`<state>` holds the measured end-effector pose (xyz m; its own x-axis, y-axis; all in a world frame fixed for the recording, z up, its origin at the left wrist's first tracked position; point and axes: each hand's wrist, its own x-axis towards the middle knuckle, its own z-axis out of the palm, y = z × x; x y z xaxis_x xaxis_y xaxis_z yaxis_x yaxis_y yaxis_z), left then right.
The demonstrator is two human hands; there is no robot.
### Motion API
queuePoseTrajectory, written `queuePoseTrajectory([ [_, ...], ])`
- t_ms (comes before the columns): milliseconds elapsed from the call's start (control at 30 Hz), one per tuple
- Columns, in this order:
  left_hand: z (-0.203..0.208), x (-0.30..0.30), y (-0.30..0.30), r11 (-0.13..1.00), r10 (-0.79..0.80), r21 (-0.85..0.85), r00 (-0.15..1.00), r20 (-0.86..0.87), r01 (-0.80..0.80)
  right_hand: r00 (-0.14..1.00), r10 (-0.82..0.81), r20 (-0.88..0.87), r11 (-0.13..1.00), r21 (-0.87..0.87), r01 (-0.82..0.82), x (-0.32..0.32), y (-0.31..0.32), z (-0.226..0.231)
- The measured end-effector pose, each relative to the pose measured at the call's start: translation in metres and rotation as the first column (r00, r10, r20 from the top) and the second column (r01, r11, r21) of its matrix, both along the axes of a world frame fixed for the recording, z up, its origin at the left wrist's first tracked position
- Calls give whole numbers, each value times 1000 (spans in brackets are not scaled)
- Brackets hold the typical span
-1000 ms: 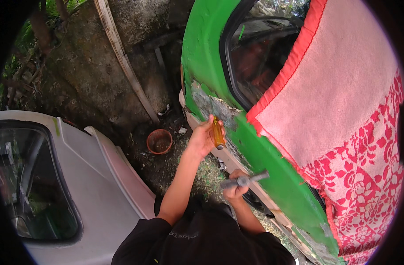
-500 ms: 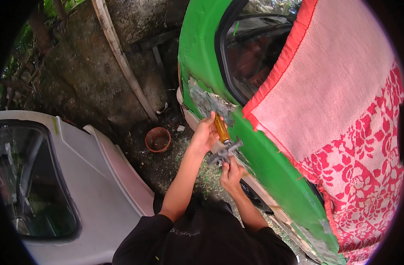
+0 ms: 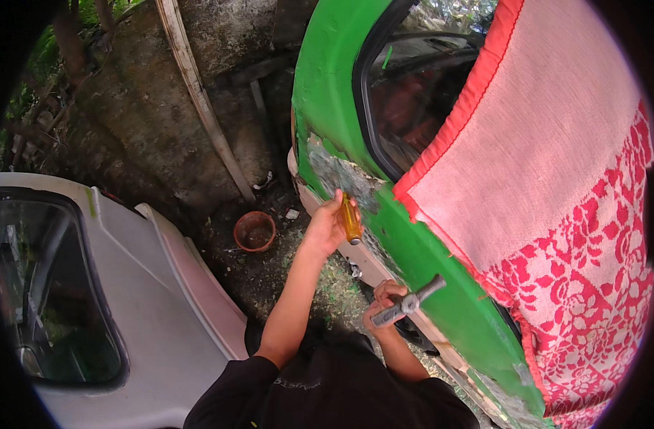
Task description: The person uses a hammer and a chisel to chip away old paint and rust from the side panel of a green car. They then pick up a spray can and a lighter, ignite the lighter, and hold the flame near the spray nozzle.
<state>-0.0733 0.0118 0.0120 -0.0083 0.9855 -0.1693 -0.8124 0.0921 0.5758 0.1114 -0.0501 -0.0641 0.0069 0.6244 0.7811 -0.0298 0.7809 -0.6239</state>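
Your left hand (image 3: pixel 328 224) is wrapped round the amber handle (image 3: pixel 352 220), beside the green car's bare patch (image 3: pixel 341 171); its tip is hidden. Your right hand (image 3: pixel 382 303) is closed on the hammer (image 3: pixel 410 302), apart from the handle. This looks like striking; the next blow calls for square aim.

Open air parts the amber handle (image 3: pixel 351 220) in the left fingers (image 3: pixel 334 206) from the hammer (image 3: pixel 408 303) in the right fingers (image 3: pixel 388 287); a hand could pass between. The green car panel (image 3: pixel 423 247) bars the right side, a pink blanket (image 3: pixel 548 129) draped above. A pale car (image 3: pixel 169 307) bounds the ground (image 3: pixel 327 286) on its left edge; toward the far end, a reddish bucket (image 3: pixel 254 248) obstructs.
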Motion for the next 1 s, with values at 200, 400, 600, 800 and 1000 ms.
queuePoseTrajectory([
  [200, -25, -28, 14, 986, 94, 131, 992, 87, -105, 935, 5, 353, 942, -316, 115, -10, 2, 23],
  [400, -24, -28, 10, 997, 46, 52, 997, 59, -49, 998, -3, -70, 994, -107, -5, -10, -1, 32],
  [600, -19, 3, -6, 998, 62, -24, 987, -145, -67, 996, 47, 80, 943, -333, -18, -20, -7, 32],
  [800, -17, 6, -9, 994, 69, -77, 991, -118, -79, 994, 71, 79, 921, -389, -35, -24, -15, 19],
  [1000, -13, 10, 4, 972, 149, -149, 969, -197, -180, 998, 48, 37, 868, -496, -24, -35, -26, 2],
])
